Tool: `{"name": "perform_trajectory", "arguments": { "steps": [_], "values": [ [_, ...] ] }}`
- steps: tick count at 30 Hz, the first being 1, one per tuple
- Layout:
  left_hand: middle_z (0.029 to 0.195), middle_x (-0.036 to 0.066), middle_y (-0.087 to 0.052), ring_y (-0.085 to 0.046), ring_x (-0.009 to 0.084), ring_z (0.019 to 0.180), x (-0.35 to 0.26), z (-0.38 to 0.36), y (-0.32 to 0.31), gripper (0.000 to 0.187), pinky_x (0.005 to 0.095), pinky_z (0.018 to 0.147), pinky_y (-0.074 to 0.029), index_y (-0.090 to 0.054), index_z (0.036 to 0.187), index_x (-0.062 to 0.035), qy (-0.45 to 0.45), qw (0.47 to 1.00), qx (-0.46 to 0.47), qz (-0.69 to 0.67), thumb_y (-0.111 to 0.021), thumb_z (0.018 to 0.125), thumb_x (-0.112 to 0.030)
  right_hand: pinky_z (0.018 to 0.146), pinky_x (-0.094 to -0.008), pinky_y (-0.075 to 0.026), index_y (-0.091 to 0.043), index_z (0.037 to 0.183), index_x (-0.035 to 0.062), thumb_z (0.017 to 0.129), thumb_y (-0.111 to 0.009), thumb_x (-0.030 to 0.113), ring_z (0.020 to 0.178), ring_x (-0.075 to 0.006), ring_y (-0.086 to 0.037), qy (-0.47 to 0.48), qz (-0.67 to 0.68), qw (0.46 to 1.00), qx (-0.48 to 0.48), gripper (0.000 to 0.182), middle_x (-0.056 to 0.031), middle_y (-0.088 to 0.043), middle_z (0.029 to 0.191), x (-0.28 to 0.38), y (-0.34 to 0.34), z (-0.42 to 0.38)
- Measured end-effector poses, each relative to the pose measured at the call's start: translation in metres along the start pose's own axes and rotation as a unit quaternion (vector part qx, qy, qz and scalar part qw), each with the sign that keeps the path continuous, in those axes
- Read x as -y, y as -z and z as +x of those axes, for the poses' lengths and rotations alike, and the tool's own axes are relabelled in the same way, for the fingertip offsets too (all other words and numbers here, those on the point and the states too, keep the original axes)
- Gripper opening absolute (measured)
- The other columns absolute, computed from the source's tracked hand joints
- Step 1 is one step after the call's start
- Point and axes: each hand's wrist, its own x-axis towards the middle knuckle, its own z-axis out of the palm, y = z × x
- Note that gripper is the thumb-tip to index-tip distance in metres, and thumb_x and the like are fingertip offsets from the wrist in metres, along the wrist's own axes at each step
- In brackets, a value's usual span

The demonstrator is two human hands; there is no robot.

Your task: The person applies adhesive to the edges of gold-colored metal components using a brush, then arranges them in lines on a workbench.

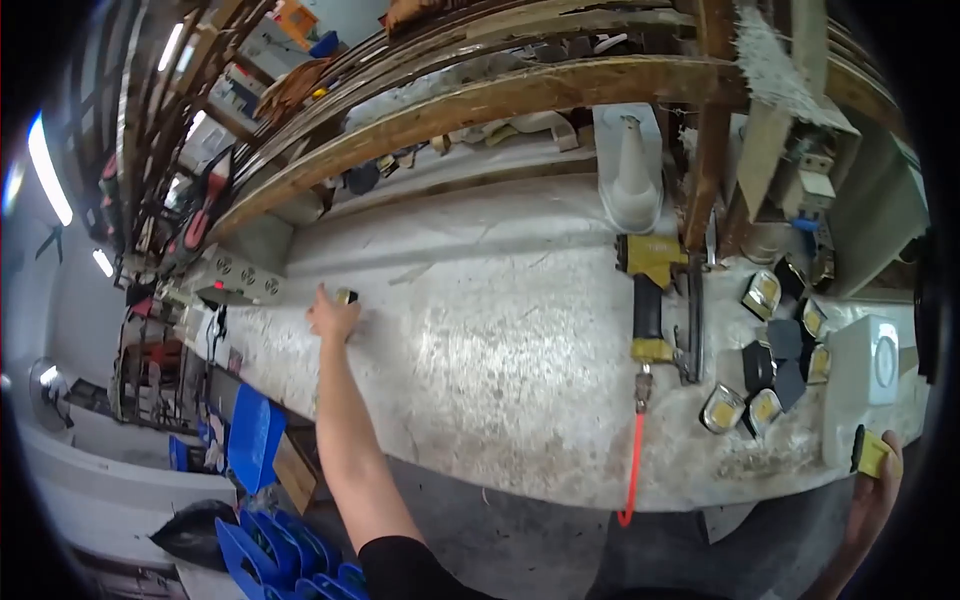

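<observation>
My left hand (pixel 333 315) is stretched out over the left part of the worktable (pixel 500 350), beside a small dark and yellow piece (pixel 346 297) that lies by its fingers. Its index finger points away. Whether the fingers touch that piece is hard to tell. At the right edge, my right hand (pixel 885 475) holds a yellow piece with a black edge (pixel 871 453), close to the white box-like machine (pixel 870 370). Several black and silver pieces with yellow centres (pixel 763 292) lie to the left of that machine.
A yellow and black staple gun (pixel 648 305) with a red hose (pixel 634 465) lies on the table. Behind it stands a white cone-shaped holder (pixel 632 175). Wooden shelf beams (pixel 480 95) cross above. A grey control box (pixel 235 275) is at left, with blue pieces (pixel 255 440) below.
</observation>
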Motion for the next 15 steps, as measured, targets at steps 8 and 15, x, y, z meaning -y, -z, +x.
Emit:
{"name": "perform_trajectory", "arguments": {
  "steps": [8,15],
  "values": [
    [0.127,0.024,-0.061,-0.056,0.0403,0.117,0.043,0.036,-0.008,0.092,0.0491,0.098,-0.049,-0.036,0.153,-0.0096,0.093,0.96,0.195,-0.178,-0.076,0.071,-0.025,0.122,-0.0381,-0.024,-0.043,0.149,-0.0014,0.106,-0.05,0.027,0.145,-0.0221,-0.036,0.111,-0.141,0.981,0.072,0.051,-0.0135,-0.042,0.154,-0.011,-0.006,0.018],
    [0.139,0.027,-0.055,-0.055,0.0416,0.124,0.033,0.018,-0.001,0.092,0.0462,0.102,-0.049,-0.04,0.151,-0.0008,0.05,0.993,0.111,0.008,-0.077,0.071,-0.028,0.113,-0.0375,-0.037,-0.042,0.149,-0.0006,0.104,-0.05,0.023,0.134,-0.0243,-0.048,0.027,-0.03,0.999,0.036,0.051,-0.0148,-0.047,0.15,0.018,-0.019,0.009]
  ]
}}
